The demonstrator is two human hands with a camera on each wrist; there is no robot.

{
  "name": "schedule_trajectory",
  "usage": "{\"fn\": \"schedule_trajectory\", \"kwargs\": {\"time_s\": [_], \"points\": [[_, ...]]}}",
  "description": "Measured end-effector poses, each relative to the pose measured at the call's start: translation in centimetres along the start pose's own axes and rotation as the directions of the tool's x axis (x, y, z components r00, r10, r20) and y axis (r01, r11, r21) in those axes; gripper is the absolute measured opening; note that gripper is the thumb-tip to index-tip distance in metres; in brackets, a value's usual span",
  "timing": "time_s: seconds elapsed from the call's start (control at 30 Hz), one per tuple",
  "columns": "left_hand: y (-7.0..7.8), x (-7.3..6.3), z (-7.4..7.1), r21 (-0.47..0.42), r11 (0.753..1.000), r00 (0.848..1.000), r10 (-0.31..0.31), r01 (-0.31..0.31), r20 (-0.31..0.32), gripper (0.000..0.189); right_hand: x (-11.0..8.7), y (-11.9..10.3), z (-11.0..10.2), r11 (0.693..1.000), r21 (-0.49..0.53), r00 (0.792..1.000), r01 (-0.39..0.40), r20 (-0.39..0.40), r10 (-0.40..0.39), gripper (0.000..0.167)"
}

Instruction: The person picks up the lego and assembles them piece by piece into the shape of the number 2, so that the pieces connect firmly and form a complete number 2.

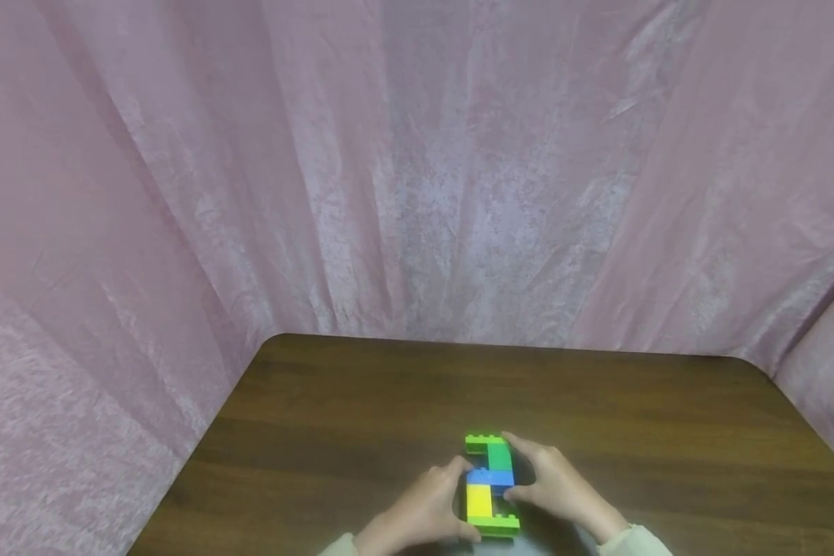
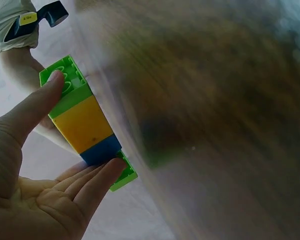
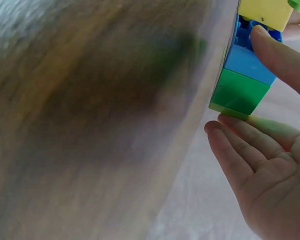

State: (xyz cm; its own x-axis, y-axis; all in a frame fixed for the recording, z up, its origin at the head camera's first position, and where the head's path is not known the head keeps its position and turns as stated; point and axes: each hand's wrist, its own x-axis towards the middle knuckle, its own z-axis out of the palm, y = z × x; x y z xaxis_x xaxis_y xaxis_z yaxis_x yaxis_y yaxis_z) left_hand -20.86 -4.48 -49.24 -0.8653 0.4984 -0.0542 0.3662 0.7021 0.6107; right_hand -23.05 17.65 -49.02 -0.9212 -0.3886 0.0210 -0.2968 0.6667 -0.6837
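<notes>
A toy brick structure point(image 1: 489, 477) stands on the table between both hands. It has lime green bricks at its far and near ends, with a green brick point(image 3: 240, 92), a blue brick point(image 3: 250, 65) and a yellow brick point(image 2: 85, 125) between. My left hand point(image 1: 427, 506) grips its left side, thumb on the near lime green brick point(image 2: 72, 100) and fingers by the blue one. On the other side my right hand point(image 1: 559, 483) holds it, thumb at the blue brick and fingertips around the far lime green end point(image 1: 483, 440).
The brown wooden table point(image 1: 361, 401) has rounded far corners. Pink curtains point(image 1: 459, 193) hang behind it and along its sides. In the left wrist view, a dark band with a yellow label point(image 2: 28, 19) sits over the other arm's pale sleeve.
</notes>
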Motion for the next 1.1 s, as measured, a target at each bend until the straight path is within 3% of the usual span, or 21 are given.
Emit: {"fn": "schedule_trajectory", "kwargs": {"time_s": [0.27, 0.43, 0.6, 0.83, 1.1], "points": [[0.0, -0.2, 0.6, -0.057, 0.998, 0.999, -0.016, 0.018, 0.042, 0.072, -0.3, 1.0, 0.3, 1.000, 0.024, 0.997, -0.019, 0.077, 0.018, 0.079], [0.3, -0.3, 0.7, -0.023, 1.000, 0.999, -0.019, 0.020, 0.047, 0.071, -0.2, 1.3, 0.2, 0.999, 0.046, 0.994, -0.027, 0.111, 0.022, 0.079], [0.4, 0.1, 0.6, 0.022, 0.999, 0.997, -0.043, 0.042, 0.065, 0.075, -0.1, 1.3, 0.1, 0.999, 0.045, 0.994, -0.017, 0.108, 0.012, 0.078], [0.4, 0.3, 0.5, 0.095, 0.995, 0.998, -0.025, 0.020, 0.056, 0.075, -0.2, 1.4, 0.1, 0.999, 0.035, 0.995, -0.020, 0.095, 0.017, 0.079], [0.2, 0.4, 0.1, 0.094, 0.996, 0.998, -0.015, 0.009, 0.061, 0.077, 0.2, 1.4, -0.2, 0.999, 0.046, 0.993, 0.008, 0.116, -0.013, 0.081]]}}
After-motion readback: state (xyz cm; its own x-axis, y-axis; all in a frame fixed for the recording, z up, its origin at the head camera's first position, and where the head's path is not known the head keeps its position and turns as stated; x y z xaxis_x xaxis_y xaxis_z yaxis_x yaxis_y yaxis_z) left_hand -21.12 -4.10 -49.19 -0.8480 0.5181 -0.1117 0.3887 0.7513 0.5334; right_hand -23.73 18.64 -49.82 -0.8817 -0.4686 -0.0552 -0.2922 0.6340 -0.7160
